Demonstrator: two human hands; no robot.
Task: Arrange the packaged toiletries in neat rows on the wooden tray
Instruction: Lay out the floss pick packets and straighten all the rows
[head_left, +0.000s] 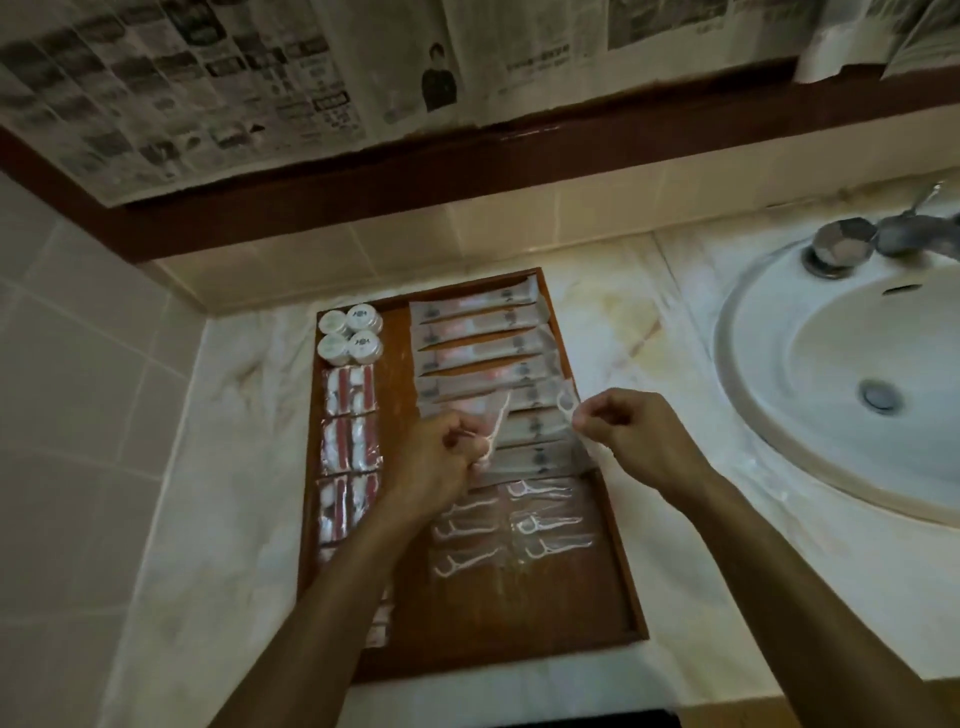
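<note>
Wooden tray (626, 587) on tabletop, near end bare. Wrapped floss picks (511, 525) in two columns, long axes crosswise, directly below hands. Left hand (441, 457) pinches floss pick (496, 431); right hand (631, 428) pinches another (566, 404). Left nearer rows. Beyond: long sachets (483, 343), stacked crosswise.

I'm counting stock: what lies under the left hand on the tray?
The left hand grips floss picks above the long sachets; it covers their left ends and the tray beneath.
</note>
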